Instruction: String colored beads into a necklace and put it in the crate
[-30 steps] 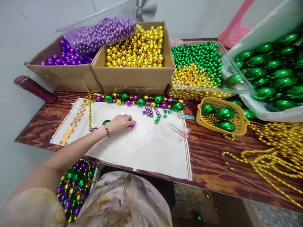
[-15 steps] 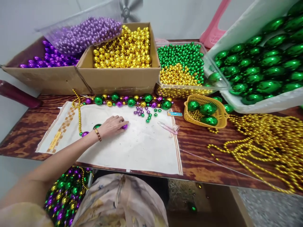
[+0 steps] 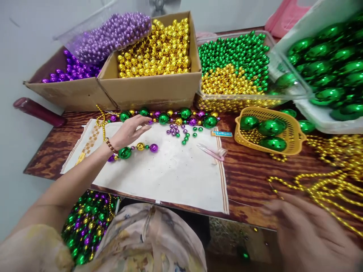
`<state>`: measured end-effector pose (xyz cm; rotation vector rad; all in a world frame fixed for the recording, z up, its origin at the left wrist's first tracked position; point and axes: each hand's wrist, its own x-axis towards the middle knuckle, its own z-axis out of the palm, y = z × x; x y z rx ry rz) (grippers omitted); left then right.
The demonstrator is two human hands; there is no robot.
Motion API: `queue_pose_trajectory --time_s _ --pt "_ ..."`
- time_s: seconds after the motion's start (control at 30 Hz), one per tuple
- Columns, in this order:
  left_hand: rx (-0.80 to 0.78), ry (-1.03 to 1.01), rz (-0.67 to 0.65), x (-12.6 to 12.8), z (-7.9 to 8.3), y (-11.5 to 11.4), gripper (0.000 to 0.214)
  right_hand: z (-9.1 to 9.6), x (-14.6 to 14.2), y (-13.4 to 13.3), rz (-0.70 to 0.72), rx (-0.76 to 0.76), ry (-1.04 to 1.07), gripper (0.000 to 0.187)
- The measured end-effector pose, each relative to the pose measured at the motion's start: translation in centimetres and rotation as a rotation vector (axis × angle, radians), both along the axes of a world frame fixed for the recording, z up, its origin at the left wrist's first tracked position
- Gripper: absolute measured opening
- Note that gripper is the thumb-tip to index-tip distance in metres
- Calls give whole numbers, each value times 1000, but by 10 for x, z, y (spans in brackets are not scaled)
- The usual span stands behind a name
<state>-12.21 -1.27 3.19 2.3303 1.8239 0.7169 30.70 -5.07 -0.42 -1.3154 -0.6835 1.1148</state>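
My left hand (image 3: 131,130) is open over the white cloth (image 3: 170,177), its fingers apart and holding nothing I can see. Just below it lies a short strung row with a large green bead (image 3: 124,152), a gold bead (image 3: 140,146) and a purple bead (image 3: 153,147). A finished-looking row of mixed beads (image 3: 163,118) runs behind the hand along the cloth's far edge. My right hand (image 3: 312,230) is at the lower right, blurred by motion, its fingertips drawn together. A thin thread (image 3: 241,203) runs towards those fingertips; what they hold is too smeared to make out.
Pink-handled scissors (image 3: 211,152) and loose small beads (image 3: 184,138) lie on the cloth. A yellow basket (image 3: 298,132) holds large green beads. Gold bead strands (image 3: 326,177) spread at the right. Cardboard boxes (image 3: 150,88) and a clear bin (image 3: 241,99) of beads line the back.
My left hand has lifted off the purple bead and moved back and slightly left, uncovering the strung row. My right hand has come into view at the lower right. The camera view has shifted.
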Motion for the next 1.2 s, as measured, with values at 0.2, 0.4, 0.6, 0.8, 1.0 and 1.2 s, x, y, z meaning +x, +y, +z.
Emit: queue_pose_trajectory --time_s 0.2,0.4,0.6,0.8,1.0,1.2 --pt "63 13 -108 42 18 38 29 -46 -49 -8 515 78 -198 18" --pt "-40 31 -140 47 14 45 28 -71 -58 -15 613 72 -197 20" --pt "-388 167 -153 30 -18 2 37 -73 -43 -10 555 49 -199 20" --pt "-568 231 -85 33 -38 -25 57 -74 -42 -7 550 40 -222 22" --pt "-199 -28 -128 50 -13 10 36 -76 -49 -7 532 80 -211 23" --pt "217 76 -197 118 52 132 24 -87 -63 -9 531 111 -131 25"
